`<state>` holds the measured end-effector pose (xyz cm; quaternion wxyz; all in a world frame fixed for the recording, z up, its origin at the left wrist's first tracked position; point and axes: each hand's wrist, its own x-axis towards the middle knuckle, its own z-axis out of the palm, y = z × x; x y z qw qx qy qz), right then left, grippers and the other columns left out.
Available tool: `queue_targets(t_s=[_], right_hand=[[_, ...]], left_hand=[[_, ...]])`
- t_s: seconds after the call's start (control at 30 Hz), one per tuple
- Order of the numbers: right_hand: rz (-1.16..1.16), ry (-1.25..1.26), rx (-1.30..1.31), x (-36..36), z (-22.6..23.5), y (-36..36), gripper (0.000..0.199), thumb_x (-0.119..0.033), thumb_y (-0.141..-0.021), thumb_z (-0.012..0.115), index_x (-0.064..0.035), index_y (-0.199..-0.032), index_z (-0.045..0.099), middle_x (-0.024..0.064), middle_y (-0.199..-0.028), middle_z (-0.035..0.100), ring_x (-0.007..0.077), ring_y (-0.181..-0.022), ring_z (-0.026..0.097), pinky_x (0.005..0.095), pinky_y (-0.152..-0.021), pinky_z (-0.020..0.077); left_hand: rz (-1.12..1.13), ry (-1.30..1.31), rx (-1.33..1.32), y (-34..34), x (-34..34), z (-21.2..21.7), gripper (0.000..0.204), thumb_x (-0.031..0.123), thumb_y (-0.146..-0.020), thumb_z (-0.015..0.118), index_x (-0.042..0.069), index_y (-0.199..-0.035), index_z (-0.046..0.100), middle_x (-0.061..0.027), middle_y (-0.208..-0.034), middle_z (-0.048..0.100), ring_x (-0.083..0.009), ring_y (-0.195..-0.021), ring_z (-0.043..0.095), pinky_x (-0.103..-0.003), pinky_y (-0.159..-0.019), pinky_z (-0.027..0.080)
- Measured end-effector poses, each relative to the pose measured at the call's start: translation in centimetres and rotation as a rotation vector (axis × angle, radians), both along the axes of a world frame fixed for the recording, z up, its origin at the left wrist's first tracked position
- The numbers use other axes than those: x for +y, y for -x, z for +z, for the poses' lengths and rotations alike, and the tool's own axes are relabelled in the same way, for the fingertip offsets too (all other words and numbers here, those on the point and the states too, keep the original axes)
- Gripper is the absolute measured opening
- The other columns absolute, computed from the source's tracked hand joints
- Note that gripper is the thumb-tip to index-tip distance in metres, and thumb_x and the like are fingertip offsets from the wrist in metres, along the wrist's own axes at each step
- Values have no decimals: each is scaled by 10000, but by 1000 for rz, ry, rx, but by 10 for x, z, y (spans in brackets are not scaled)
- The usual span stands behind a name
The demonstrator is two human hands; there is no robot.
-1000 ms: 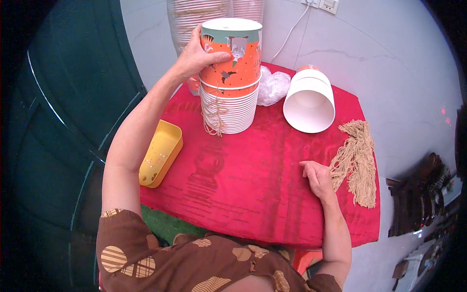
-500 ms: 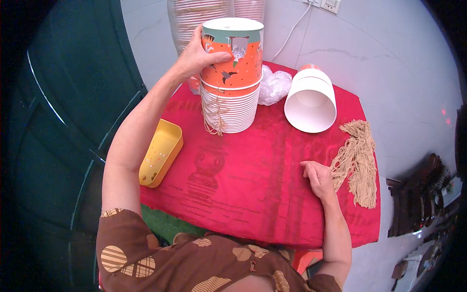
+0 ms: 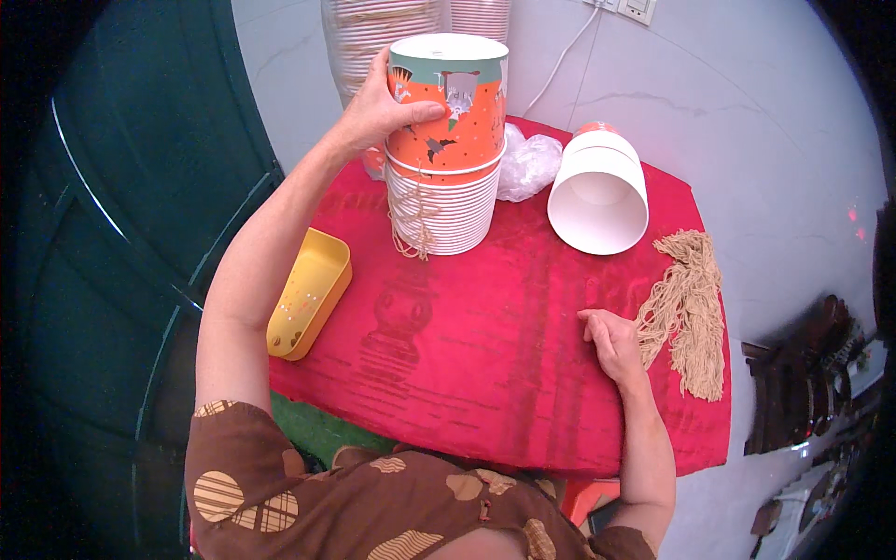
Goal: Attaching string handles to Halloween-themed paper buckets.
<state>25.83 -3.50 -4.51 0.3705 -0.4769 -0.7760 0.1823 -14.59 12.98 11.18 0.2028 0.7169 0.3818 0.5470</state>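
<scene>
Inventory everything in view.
Bucket stack: one, orange and white, back
Twine strands: several, tan, stack's front
Lying buckets: count unclear, white, stack's right
Crumpled plastic: one, clear, beside stack
Twine bundle: one, tan, table's right
Tray: one, yellow, table's left
Table: one, red, centre
Wrapped stacks: two, whitish, behind
Cable: one, white, wall
Door: one, green, left
Furniture: several, dark, right
Shirt: one, brown, bottom
Left hand: one, on bucket stack
Right hand: one, by twine bundle

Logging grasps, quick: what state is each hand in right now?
Left hand: holding the orange-and-green paper bucket.
Right hand: loosely closed, nothing visible in it.
</scene>
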Motion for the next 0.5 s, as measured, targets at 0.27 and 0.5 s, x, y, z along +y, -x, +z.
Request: queue_targets(t_s=[0.27,0.5], right_hand=[[-4,-11,-9,0,0,1,326,-208,-998,463,40,-982,674,64,-673,600,149,-607,571,292,-581,458],[0,-3,-1,0,0,0,323,-202,-999,459,40,-986,672,68,-673,602,149,-597,562,292,-578,456]], left_hand=[[4,9,40,3,4,-3,1213,416,-621,888,-37,-1463,141,-262,-1333,456,-328,-1233,515,-404,-1038,452],[-59,13,2,-3,-5,-12,1025,360,-678,859,21,-1435,256,-179,-1347,472,-272,-1261,473,-401,-1077,383]])
